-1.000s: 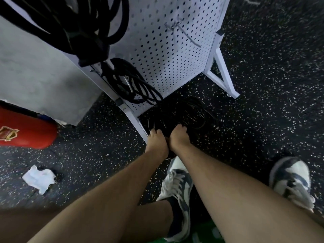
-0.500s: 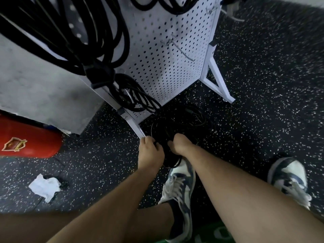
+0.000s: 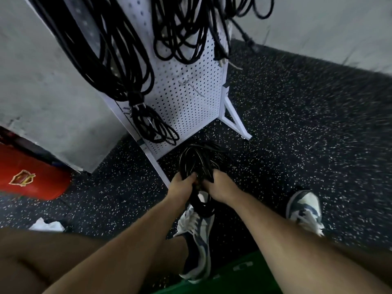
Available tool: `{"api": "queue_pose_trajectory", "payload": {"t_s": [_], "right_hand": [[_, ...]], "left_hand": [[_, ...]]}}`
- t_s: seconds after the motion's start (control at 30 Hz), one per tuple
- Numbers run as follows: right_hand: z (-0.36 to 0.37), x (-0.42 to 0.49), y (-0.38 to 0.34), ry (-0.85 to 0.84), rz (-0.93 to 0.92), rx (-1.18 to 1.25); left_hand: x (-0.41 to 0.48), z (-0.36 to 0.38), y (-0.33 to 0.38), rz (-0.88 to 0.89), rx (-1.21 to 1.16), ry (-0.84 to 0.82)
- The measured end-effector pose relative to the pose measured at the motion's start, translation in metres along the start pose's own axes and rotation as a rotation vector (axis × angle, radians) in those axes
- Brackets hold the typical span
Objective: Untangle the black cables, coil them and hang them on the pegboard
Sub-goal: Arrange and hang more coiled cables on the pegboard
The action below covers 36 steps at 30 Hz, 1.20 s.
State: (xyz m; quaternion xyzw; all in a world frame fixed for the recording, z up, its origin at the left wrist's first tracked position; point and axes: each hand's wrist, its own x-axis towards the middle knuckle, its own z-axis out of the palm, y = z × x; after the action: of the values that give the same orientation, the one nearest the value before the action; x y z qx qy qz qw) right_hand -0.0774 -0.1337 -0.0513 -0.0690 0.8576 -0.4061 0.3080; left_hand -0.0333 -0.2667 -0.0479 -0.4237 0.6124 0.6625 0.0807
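Note:
A tangled bundle of black cables (image 3: pixel 199 161) is lifted off the speckled floor just in front of the white pegboard (image 3: pixel 186 102). My left hand (image 3: pixel 182 185) grips the bundle on its left side and my right hand (image 3: pixel 220 186) grips it on the right, the two hands close together. A loop of the bundle hangs down below my hands over my shoe. Several coiled black cables (image 3: pixel 127 66) hang on the pegboard, and a bare metal hook (image 3: pixel 192 88) sticks out near its middle.
The pegboard stands on white angled feet (image 3: pixel 235 122). A grey wall panel (image 3: pixel 53 102) and a red cylinder (image 3: pixel 31 181) are at left. A crumpled white cloth (image 3: pixel 47 225) lies on the floor. My shoes (image 3: pixel 197 240) stand below the bundle.
Both hands have closed on the cable bundle and raised it from the floor. The view has tilted up, showing more of the pegboard and its hanging coils.

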Motion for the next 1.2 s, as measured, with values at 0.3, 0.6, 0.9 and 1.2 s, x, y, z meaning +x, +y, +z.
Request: {"api": "queue_pose_trajectory", "payload": {"t_s": [0.3,0.6,0.9,1.2], "right_hand": [[-0.028,-0.043,-0.006,0.014,0.272,0.261],[-0.05,-0.086,0.024,-0.282,0.562,0.006],[-0.056,-0.094,0.035,0.05,0.335,0.121],[-0.081,-0.096,-0.014,0.265,-0.044,0.241]], "left_hand": [[-0.047,0.011,0.006,-0.058,0.177,-0.173],[-0.092,0.042,-0.017,-0.413,0.353,-0.49],[-0.098,0.054,-0.029,-0.064,0.237,-0.279],[-0.106,0.04,0.034,0.473,0.477,-0.128]]}}
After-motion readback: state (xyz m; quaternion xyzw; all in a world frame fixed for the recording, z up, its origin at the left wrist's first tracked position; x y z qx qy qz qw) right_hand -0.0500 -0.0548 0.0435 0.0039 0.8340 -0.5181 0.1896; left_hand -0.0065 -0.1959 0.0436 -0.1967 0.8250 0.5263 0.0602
